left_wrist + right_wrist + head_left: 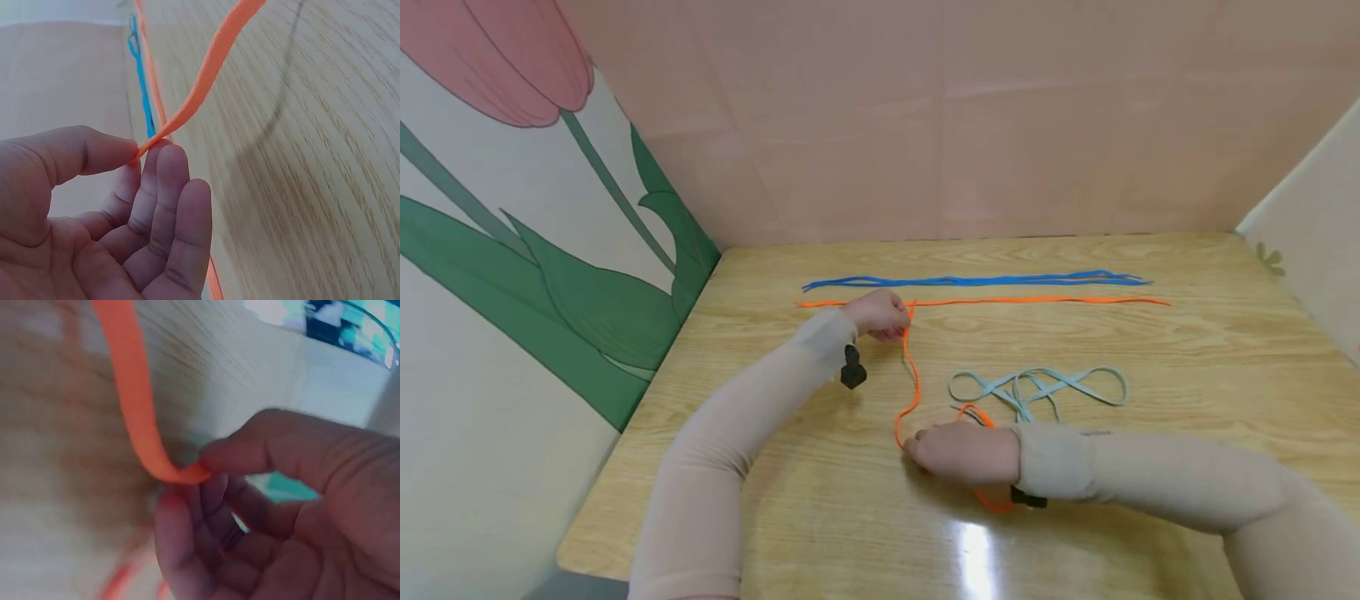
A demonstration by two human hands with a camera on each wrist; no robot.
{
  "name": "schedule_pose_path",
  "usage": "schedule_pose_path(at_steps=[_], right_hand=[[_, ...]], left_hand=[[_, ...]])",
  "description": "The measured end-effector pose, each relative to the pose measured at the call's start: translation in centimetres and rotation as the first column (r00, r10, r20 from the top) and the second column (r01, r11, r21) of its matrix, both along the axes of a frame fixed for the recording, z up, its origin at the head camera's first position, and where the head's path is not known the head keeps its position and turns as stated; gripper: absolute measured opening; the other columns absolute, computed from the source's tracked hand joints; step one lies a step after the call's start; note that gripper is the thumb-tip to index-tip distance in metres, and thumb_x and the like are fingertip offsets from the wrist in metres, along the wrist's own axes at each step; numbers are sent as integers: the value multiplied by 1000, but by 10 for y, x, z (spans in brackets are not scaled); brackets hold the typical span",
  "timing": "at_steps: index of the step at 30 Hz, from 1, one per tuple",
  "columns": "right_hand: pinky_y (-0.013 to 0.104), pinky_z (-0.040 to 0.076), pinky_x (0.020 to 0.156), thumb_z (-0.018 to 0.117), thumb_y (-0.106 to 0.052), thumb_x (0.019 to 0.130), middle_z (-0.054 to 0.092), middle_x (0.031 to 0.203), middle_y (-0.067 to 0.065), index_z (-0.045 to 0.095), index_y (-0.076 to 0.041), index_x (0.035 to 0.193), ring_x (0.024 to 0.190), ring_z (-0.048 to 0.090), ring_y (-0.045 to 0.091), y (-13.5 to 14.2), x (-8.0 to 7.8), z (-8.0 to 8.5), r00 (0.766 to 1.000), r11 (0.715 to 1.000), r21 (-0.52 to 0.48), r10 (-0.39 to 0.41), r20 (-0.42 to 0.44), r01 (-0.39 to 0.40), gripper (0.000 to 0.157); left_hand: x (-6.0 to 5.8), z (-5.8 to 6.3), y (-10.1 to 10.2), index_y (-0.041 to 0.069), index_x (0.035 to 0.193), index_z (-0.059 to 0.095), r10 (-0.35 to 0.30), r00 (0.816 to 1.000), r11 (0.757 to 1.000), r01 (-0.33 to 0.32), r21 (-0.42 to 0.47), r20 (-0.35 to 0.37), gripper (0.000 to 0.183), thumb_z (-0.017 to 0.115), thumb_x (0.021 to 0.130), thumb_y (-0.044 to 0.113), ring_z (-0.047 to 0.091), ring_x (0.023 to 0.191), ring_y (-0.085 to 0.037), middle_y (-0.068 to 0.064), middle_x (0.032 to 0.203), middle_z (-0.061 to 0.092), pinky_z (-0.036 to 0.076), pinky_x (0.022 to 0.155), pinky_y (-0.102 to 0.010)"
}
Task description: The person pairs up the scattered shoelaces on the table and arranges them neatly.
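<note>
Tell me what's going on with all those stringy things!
A person is holding one orange lace with both hands. The left grip pinches it near one end, and the right grip pinches it further along, with a loose, bendy stretch between. Behind, a second orange lace lies nearly straight on the table, and blue laces lie beyond it. A pale lace lies in loops near the right wrist.

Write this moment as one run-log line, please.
left hand: pinches orange lace | right hand: pinches same lace | blue laces: lie farther away | pale lace: looped on table
</note>
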State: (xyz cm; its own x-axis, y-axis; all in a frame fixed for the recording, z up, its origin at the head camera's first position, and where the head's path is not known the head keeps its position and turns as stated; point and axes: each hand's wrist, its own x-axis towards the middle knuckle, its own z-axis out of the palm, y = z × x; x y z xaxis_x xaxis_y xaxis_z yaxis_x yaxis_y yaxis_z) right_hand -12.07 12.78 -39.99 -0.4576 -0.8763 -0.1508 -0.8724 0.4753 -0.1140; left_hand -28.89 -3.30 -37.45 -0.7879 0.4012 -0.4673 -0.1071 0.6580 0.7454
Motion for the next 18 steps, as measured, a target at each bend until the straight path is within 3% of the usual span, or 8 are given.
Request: schedule_pose_path(at_steps=[2,4,7,12,14,15,17,18], right_hand=[[17,40,58,63,0,84,48,69,-8,55,-14,80,63,43,4,6,-6,10,990,998,-61,2,143,6,17],[16,42,62,63,0,85,50,72,-10,59,-13,82,67,44,1,13,-15,24,954,991,-135,27,298,14,14],[17,48,69,62,-4,90,56,81,-11,63,-15,91,73,51,-1,29,-28,50,863,974,-225,78,499,42,11],[24,52,71,59,-7,96,61,89,6,61,-10,100,78,59,12,66,-47,86,671,916,-385,219,708,108,6],[27,52,72,55,0,96,60,92,11,59,-6,102,79,59,18,85,-56,96,608,867,-476,301,735,146,9],[28,53,73,52,5,96,60,93,11,59,-4,103,81,59,19,95,-60,100,591,833,-528,345,729,166,13],[29,53,77,46,15,94,60,96,9,57,-1,103,87,59,20,115,-71,106,573,737,-647,450,685,195,21],[30,52,80,43,19,93,60,99,10,56,1,103,90,60,21,126,-77,108,557,672,-710,514,652,211,24]], left_hand=[[-1,1,-1,0,94,61,2,1000,1000,-2,-2,-8,11,55,95,9,62,79,-25,-9,82,62,52,92,-48],[-2,2,-2,-1,96,62,7,1000,1000,-7,-3,-22,13,54,95,9,64,79,-24,-9,82,63,53,91,-47],[-2,7,-5,-2,98,64,20,999,1000,-19,16,-38,15,54,94,9,63,81,-25,-9,84,64,52,92,-47],[-3,18,-11,-2,98,63,28,999,998,-26,59,-40,16,53,95,10,60,83,-27,-10,88,63,50,95,-49],[-3,23,-13,-1,98,62,23,999,998,-20,59,-48,15,53,96,11,61,86,-27,-10,90,63,49,96,-49],[-3,25,-15,0,99,61,22,998,998,-19,64,-51,15,52,96,12,61,89,-29,-10,92,63,49,96,-49],[-4,30,-19,1,100,60,28,998,997,-24,69,-56,14,52,97,13,61,95,-31,-10,94,63,50,96,-47],[-5,32,-21,2,100,59,34,998,997,-30,76,-57,14,52,97,13,61,97,-32,-10,95,63,50,96,-46]])
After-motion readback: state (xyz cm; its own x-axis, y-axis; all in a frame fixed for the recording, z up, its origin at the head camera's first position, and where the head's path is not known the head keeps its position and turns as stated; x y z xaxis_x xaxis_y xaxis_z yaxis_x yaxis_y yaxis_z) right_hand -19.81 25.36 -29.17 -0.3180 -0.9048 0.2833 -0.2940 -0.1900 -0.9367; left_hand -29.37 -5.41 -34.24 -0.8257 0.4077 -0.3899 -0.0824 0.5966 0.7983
